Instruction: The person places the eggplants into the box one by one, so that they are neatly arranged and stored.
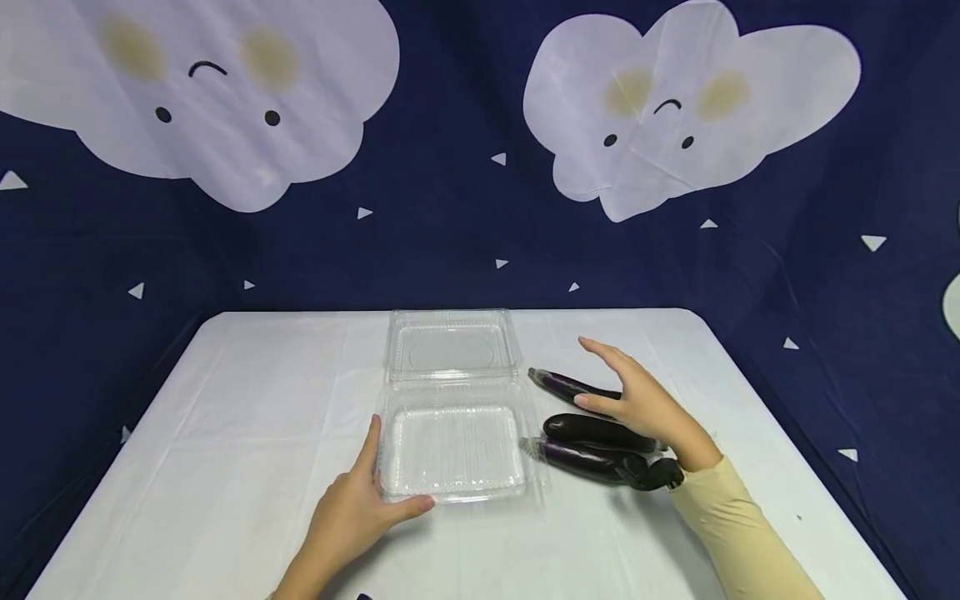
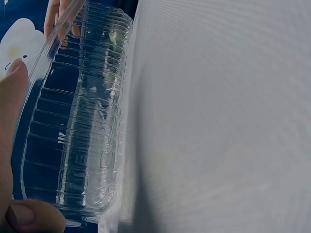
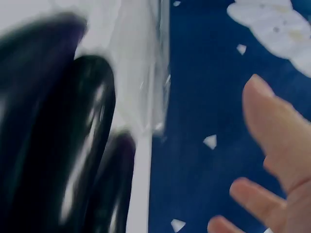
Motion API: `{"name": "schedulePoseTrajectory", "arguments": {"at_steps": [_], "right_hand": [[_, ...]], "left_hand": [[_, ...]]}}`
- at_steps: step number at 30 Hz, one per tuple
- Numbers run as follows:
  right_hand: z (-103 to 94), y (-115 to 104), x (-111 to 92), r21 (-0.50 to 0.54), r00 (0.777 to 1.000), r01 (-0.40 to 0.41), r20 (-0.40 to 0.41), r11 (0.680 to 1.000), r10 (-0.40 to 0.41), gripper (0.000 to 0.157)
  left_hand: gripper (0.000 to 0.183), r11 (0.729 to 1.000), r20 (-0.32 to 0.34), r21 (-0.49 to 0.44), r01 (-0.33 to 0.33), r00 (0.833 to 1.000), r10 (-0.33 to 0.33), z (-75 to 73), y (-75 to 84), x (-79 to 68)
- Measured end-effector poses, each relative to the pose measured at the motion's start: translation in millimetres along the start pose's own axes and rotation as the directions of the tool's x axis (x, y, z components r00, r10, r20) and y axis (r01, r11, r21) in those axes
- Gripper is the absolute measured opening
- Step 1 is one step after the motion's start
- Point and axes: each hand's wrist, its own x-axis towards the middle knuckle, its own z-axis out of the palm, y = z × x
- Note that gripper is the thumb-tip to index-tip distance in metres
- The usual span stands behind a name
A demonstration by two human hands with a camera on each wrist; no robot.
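Note:
A clear plastic clamshell container (image 1: 457,454) lies on the table, its lid (image 1: 452,346) folded back away from me. My left hand (image 1: 347,510) rests at its near left corner, thumb along the front edge and a straight finger along the left side; the left wrist view shows thumb and finger at the ribbed wall (image 2: 73,121). To the right of the container lie three dark purple eggplants, a far one (image 1: 558,383), a middle one (image 1: 588,429) and a near one (image 1: 573,457). Over the far and middle ones hovers my right hand (image 1: 641,406), fingers spread, holding nothing.
A white cloth covers the table (image 1: 255,417). Behind it hangs a dark blue curtain (image 1: 442,242) with white clouds and small triangles. At the bottom edge of the head view, a small dark object (image 1: 363,597) just shows.

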Motion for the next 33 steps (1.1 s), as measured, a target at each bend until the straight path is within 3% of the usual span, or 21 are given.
{"name": "schedulePoseTrajectory", "arguments": {"at_steps": [7, 17, 33], "right_hand": [[-8.7, 32, 17, 0.095, 0.99, 0.061, 0.119, 0.994, -0.072, 0.075], [-3.0, 57, 28, 0.113, 0.958, -0.059, 0.286, 0.992, 0.025, 0.078], [6.2, 72, 34, 0.118, 0.948, -0.061, 0.317, 0.991, 0.021, 0.078]], "left_hand": [[0.136, 1.0, 0.01, 0.0, 0.018, 1.0, -0.018, -1.7, -1.4, 0.0], [0.136, 1.0, 0.019, -0.005, 0.03, 0.999, -0.03, -1.9, -2.3, 0.5], [0.136, 1.0, 0.009, -0.002, 0.007, 1.0, -0.007, 0.8, -4.3, 1.8]]}}
